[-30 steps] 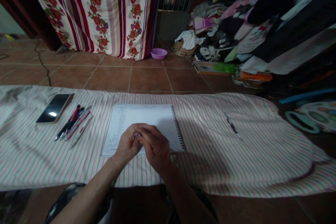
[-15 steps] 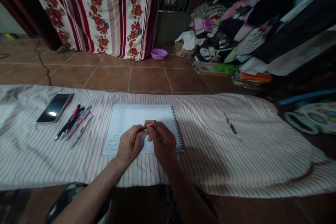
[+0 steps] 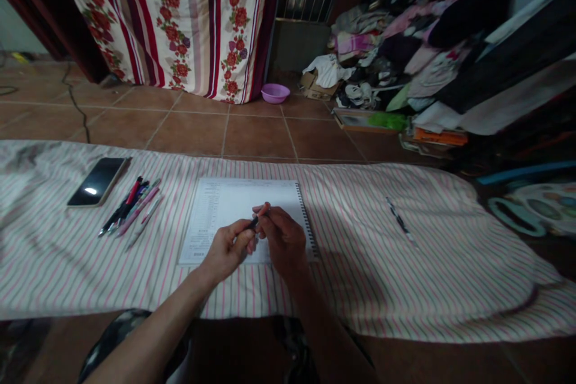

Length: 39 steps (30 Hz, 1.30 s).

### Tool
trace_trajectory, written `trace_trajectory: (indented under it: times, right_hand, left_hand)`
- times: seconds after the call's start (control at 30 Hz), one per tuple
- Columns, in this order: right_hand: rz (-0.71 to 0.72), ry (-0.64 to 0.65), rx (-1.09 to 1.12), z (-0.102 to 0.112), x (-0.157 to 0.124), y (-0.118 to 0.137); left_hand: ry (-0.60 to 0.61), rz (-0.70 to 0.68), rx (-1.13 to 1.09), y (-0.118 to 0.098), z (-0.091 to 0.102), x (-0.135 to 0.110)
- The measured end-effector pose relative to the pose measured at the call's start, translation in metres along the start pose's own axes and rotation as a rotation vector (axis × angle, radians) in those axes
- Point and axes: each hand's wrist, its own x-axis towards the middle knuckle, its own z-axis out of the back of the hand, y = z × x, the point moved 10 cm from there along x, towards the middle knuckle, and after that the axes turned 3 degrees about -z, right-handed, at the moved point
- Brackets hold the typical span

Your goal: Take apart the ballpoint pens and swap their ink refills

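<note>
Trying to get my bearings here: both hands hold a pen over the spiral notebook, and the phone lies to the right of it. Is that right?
Not quite. The phone lies to the left of the notebook, past a bunch of pens, as the head view shows. The left hand and right hand do hold a pen over it.

Lived-in home room, tiled floor (image 3: 252,132), floral curtain (image 3: 193,18), heaped clothes (image 3: 405,60), striped cloth (image 3: 405,264) spread out
</note>
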Motion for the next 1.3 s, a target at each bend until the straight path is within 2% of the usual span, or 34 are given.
trace_trajectory:
  times: [0.13,0.33,0.43,0.53,0.63,0.77,0.9,1.0,1.2,1.3]
  right_hand:
    - [-0.14,0.037,0.107,-0.004,0.001,-0.019]
    - [-0.395,-0.059,0.348,-0.002,-0.005,-0.056]
    - [-0.476,-0.166,0.377,0.01,-0.01,-0.067]
    - [-0.597,-0.296,0.492,0.023,-0.016,-0.081]
    - [-0.647,-0.397,0.65,0.033,-0.017,-0.091]
    - [-0.651,-0.411,0.799,0.036,-0.014,-0.096]
    - [-0.655,-0.378,0.775,0.035,-0.013,-0.095]
    - [-0.649,-0.345,0.679,0.033,-0.014,-0.091]
    - [-0.516,-0.221,0.439,0.022,-0.009,-0.072]
    - [-0.466,-0.128,0.378,0.013,-0.007,-0.066]
  left_hand:
    - [0.021,-0.012,0.046,0.001,0.001,0.0]
    - [-0.128,-0.148,0.519,-0.005,0.015,0.003]
    - [-0.134,-0.198,0.577,-0.01,0.012,0.004]
    - [-0.171,-0.162,0.359,-0.011,0.018,0.006]
    - [-0.322,0.005,-0.015,0.002,0.038,0.006]
    - [-0.452,0.22,-0.458,0.027,0.05,0.005]
    - [-0.464,0.313,-0.578,0.037,0.05,0.005]
    - [-0.39,0.251,-0.441,0.029,0.048,0.007]
    - [-0.136,0.017,0.209,0.008,0.029,0.01]
    - [-0.061,-0.055,0.428,0.005,0.017,0.008]
